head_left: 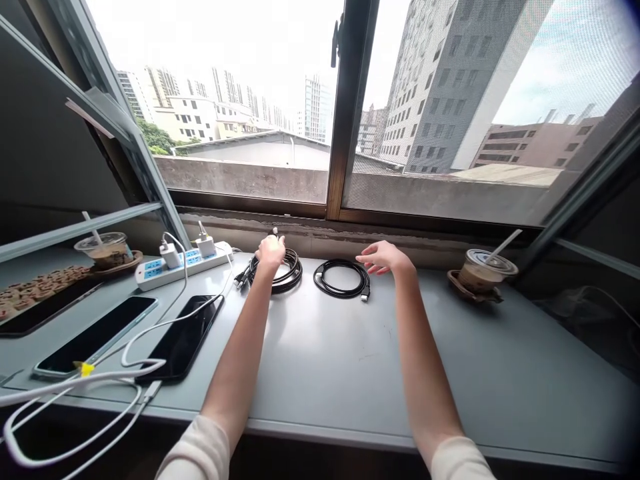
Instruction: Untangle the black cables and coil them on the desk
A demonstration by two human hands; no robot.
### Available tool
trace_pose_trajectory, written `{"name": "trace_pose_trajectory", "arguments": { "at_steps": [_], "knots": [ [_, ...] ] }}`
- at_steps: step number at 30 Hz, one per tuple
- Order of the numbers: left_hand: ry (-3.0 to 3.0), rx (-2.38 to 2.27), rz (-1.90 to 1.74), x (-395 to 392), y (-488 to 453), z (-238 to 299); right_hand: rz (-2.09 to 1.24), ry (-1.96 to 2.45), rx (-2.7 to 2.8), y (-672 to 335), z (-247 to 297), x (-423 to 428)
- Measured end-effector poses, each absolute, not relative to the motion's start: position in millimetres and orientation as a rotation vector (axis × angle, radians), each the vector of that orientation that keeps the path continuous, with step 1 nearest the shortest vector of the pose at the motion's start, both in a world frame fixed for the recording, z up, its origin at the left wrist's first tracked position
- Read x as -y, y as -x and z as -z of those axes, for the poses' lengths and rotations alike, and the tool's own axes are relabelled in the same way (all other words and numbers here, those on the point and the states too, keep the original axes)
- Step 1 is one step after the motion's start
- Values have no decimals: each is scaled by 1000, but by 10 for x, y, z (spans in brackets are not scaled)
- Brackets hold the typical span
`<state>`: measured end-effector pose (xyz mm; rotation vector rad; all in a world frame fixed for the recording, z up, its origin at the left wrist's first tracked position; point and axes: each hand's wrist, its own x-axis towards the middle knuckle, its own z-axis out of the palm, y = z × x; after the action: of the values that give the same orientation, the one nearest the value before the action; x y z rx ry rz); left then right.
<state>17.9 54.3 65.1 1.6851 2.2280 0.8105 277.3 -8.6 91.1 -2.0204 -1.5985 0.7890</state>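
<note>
My left hand [271, 251] is closed around a coiled black cable [285, 273] at the far side of the grey table [325, 360], near the window sill. One plug end sticks up above the fist. My right hand [383, 257] hovers open, fingers stretched to the left, just right of a second coiled black cable [343, 279] that lies flat on the table with its plug toward me. That hand does not touch the coil.
A white and blue power strip [183, 265] with chargers lies left of the coils. Two dark phones [183, 337] [95, 337] and white cables [100, 380] occupy the left. Iced drinks stand on coasters at far left [105, 250] and at right [483, 270].
</note>
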Motion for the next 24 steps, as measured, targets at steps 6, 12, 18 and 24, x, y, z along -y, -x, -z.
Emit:
{"name": "trace_pose_trajectory", "arguments": {
  "at_steps": [6,12,18,24],
  "knots": [
    [-1623,-2283,-1058,-456,-12,-881,-938,1974,1744,-2588,-913,77],
    [-1667,-2065,-922,-526,64,-792,-1054,1956,1881,-2436,-904,72],
    [-1545,-2229,-866,-672,205,-458,-1003,2004,1877,-2441,-925,76],
    [-1379,-2317,-785,-669,444,-161,-951,2039,1834,-2425,-967,101]
  ]
}}
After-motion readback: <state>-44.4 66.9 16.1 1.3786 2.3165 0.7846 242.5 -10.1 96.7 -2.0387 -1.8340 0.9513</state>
